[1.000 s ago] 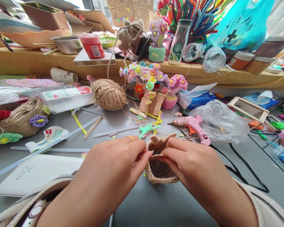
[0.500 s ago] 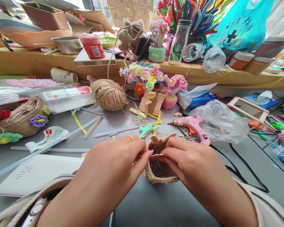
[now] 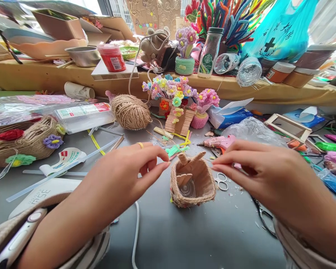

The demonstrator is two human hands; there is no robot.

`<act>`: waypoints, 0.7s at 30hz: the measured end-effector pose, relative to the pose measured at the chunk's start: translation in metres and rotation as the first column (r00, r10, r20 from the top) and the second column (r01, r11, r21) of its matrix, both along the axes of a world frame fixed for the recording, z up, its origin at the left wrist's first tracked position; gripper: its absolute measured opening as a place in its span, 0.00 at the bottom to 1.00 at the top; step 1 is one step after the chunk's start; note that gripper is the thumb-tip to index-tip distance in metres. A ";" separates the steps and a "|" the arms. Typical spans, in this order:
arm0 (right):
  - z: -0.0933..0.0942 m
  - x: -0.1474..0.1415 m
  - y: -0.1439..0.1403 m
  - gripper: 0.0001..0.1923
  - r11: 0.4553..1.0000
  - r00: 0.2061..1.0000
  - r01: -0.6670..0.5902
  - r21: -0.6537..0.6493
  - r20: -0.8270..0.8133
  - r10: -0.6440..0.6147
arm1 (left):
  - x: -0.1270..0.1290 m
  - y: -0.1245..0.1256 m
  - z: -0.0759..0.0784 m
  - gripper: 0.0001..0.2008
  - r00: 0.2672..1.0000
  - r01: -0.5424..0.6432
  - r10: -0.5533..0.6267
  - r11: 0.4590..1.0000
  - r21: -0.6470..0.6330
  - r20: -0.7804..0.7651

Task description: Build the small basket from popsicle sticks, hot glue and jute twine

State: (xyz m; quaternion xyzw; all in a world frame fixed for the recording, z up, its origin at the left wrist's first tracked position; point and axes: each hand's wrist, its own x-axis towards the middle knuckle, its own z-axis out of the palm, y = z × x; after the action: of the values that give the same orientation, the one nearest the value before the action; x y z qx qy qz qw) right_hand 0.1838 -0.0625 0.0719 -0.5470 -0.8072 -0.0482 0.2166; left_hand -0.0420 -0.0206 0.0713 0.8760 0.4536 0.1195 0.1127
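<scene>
Nearest: white cable (image 3: 134, 239) on the table (image 3: 173, 239). Then, holding nothing visible: left hand (image 3: 128, 164), thumb and forefinger tips barely parted; right hand (image 3: 257, 164), with a slight gap at the fingertips. Between both, upright and apart from either: the twine basket (image 3: 194, 201). Inside, toward the left wall: a wood piece (image 3: 184, 180). Probably at the stage of setting that piece; would call for a light pinch within the rim and a check for looseness. Just right of the basket: scissors (image 3: 220, 181), likely to snag a low right-hand reach. Beyond: glue gun (image 3: 216, 142), partly hidden by the right hand, so awkward to grasp; green scraps (image 3: 176, 150). Farther: twine ball (image 3: 131, 113), pink pot (image 3: 199, 120). Farthest, on the ledge (image 3: 56, 76): red tub (image 3: 112, 58), bottle (image 3: 208, 52).
</scene>
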 end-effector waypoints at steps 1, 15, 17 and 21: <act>0.004 0.005 0.000 0.07 1.000 1.000 0.021 0.022 -0.003 -0.021 | -0.002 0.000 0.001 0.09 0.999 0.035 -0.035 0.999 0.012 0.007; 0.002 0.013 -0.005 0.17 0.901 0.967 -0.129 -0.413 0.149 0.206 | 0.000 0.002 -0.007 0.15 0.924 0.323 -0.292 0.941 0.096 -0.249; 0.003 0.011 -0.005 0.17 0.892 0.966 -0.121 -0.436 0.154 0.206 | 0.001 0.001 -0.006 0.14 0.925 0.309 -0.288 0.950 0.052 -0.247; 0.004 0.010 -0.004 0.19 0.894 0.970 -0.087 -0.440 0.165 0.176 | 0.001 -0.006 -0.002 0.12 0.917 0.347 -0.340 0.938 -0.003 -0.208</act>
State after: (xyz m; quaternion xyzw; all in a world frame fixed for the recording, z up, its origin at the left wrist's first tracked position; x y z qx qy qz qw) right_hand 0.1940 -0.0661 0.0758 -0.5175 -0.8508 0.0909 0.0110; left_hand -0.0408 -0.0263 0.0694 0.9513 0.2997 0.0146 0.0699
